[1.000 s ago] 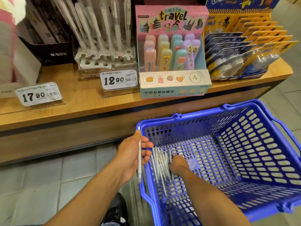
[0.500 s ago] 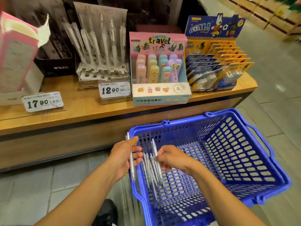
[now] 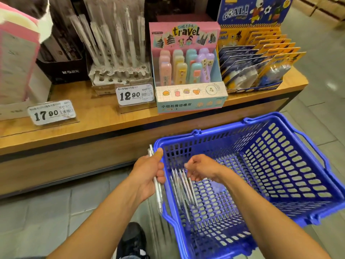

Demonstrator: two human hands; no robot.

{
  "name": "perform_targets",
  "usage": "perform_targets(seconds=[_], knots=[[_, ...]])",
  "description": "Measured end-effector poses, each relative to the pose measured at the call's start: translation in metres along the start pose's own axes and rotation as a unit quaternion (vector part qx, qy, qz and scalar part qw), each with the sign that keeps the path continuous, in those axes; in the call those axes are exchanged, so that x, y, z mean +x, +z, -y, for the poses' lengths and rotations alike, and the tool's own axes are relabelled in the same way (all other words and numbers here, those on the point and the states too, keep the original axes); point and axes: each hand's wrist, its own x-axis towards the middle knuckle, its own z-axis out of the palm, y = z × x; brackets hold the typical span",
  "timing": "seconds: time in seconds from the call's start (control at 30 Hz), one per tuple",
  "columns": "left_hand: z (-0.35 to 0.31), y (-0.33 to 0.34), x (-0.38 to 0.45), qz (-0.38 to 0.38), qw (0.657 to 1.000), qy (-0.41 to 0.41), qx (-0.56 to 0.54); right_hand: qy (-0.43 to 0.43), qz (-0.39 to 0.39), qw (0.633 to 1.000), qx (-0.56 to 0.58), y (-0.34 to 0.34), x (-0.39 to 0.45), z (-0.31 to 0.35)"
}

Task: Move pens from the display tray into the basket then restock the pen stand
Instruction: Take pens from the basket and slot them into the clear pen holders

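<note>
Pens [image 3: 157, 186] already gathered are gripped as a small upright bundle in the left hand [image 3: 148, 174], just outside the near-left corner of the blue basket [image 3: 308, 184]. To its right, the right hand [image 3: 202, 170] hangs curled over the loose pens [image 3: 183, 186] leaning inside that corner; whether one is pinched cannot be told. Few should be lifted at once and passed leftward, tips aligned, before the pen stand [image 3: 119, 73] on the bench [image 3: 84, 126] beyond both hands is refilled.
</note>
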Motion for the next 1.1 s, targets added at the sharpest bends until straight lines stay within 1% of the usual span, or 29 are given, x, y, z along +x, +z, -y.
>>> perform_targets(seconds=[0.03, 0.07, 0.1, 0.17, 0.23, 0.3, 0.37, 0.47, 0.67, 0.73, 0.8, 0.9, 0.97, 1.03, 1.1], knots=[[-0.001, -0.001, 0.0, 0.003, 1.0, -0.014, -0.004, 0.042, -0.052, 0.997, -0.047, -0.001, 0.017, -0.017], [-0.002, -0.001, 0.001, 0.007, 1.0, -0.03, -0.006, 0.084, -0.085, 0.986, -0.117, 0.0, 0.031, -0.033], [-0.003, -0.001, 0.002, 0.012, 0.999, -0.044, -0.009, 0.116, -0.096, 0.97, -0.193, 0.004, 0.045, -0.05], [-0.005, -0.002, 0.003, 0.02, 0.998, -0.061, -0.018, 0.159, -0.076, 0.939, -0.296, 0.015, 0.064, -0.075], [-0.006, -0.004, 0.005, 0.021, 0.997, -0.065, -0.026, 0.18, -0.067, 0.921, -0.34, 0.025, 0.075, -0.089], [-0.006, -0.005, 0.006, 0.019, 0.997, -0.062, -0.031, 0.181, -0.086, 0.906, -0.373, 0.033, 0.085, -0.097], [-0.005, -0.007, 0.006, 0.017, 0.998, -0.061, -0.028, 0.178, -0.106, 0.901, -0.381, 0.04, 0.09, -0.102], [-0.004, -0.008, 0.005, 0.007, 0.998, -0.055, -0.02, 0.18, -0.107, 0.91, -0.357, 0.041, 0.093, -0.106], [-0.005, -0.004, -0.004, -0.001, 0.999, -0.036, 0.006, 0.195, -0.049, 0.933, -0.299, 0.041, 0.087, -0.112], [-0.005, -0.004, -0.005, 0.0, 0.999, -0.031, 0.02, 0.179, -0.034, 0.936, -0.301, 0.039, 0.081, -0.108], [-0.005, -0.005, -0.004, -0.002, 0.999, -0.026, 0.028, 0.157, -0.053, 0.946, -0.279, 0.029, 0.074, -0.094], [-0.005, -0.006, 0.001, -0.009, 0.999, -0.026, 0.031, 0.099, -0.07, 0.983, -0.136, 0.013, 0.047, -0.06], [-0.004, -0.007, 0.003, -0.008, 0.999, -0.031, 0.026, 0.034, -0.055, 0.997, -0.046, 0.006, 0.017, -0.032], [-0.003, -0.007, 0.005, -0.003, 0.999, -0.032, 0.023, -0.032, -0.039, 0.998, 0.041, 0.006, -0.015, -0.004], [-0.002, -0.006, 0.004, 0.01, 0.999, -0.031, 0.019, -0.094, -0.036, 0.989, 0.113, 0.013, -0.04, 0.023]])
